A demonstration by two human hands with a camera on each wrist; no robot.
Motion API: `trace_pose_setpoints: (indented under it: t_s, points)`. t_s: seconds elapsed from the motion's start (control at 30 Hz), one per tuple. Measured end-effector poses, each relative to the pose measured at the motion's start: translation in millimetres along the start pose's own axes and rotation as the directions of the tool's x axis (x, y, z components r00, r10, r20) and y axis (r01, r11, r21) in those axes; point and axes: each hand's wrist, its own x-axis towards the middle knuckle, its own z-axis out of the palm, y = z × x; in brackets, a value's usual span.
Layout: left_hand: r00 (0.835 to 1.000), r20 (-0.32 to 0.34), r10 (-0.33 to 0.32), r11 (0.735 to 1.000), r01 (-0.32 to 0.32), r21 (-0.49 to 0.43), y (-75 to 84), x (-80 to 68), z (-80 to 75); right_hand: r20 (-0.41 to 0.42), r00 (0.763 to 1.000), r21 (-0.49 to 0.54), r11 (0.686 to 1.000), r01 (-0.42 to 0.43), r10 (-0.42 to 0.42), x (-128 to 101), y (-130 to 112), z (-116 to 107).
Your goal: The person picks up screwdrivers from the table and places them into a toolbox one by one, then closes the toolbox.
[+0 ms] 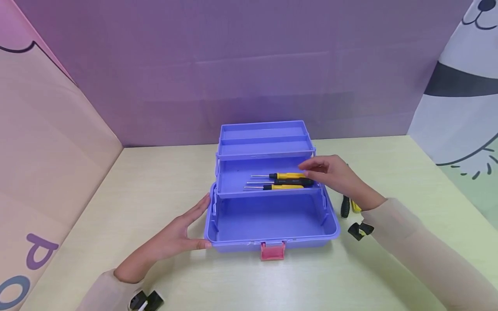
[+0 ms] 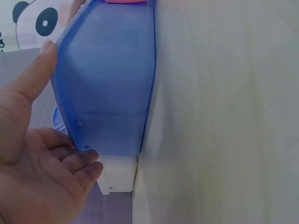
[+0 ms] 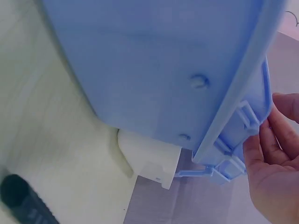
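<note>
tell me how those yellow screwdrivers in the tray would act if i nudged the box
The screwdrivers have round handles and lie loose in the tray, so they would probably roll or slide. The toolbox looks like thin plastic, likely light, so it may shift unless the left hand steadies it.

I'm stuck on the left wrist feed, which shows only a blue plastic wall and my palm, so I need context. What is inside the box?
Observer: The open blue plastic toolbox has yellow-and-black screwdrivers lying in its raised middle tray; the bottom compartment shows nothing in it.
Operator: Where is the right hand?
Observer: The right hand is over the tray's right end, fingers straight, fingertips by the screwdriver handles.
Operator: Anything loose on the table?
Observer: A black-and-yellow tool lies on the pale table, right of the box, partly hidden by the right wrist.
</note>
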Motion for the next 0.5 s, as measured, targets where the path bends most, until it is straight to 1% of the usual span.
trace_pose_setpoints:
  t_s: [0.3, 0.5]
  points:
    - [1.0, 0.003, -0.006, 1.0, 0.006, -0.01, -0.1, -0.1, -0.6, -0.023, 0.999, -0.03, 0.999, -0.025, 0.024, -12.7, 5.1, -7.4]
    - [1.0, 0.001, -0.004, 1.0, 0.004, -0.011, -0.9, -0.5, 0.1, -0.059, 0.998, -0.032, 0.999, -0.039, 0.037, -24.3, 5.5, -12.7]
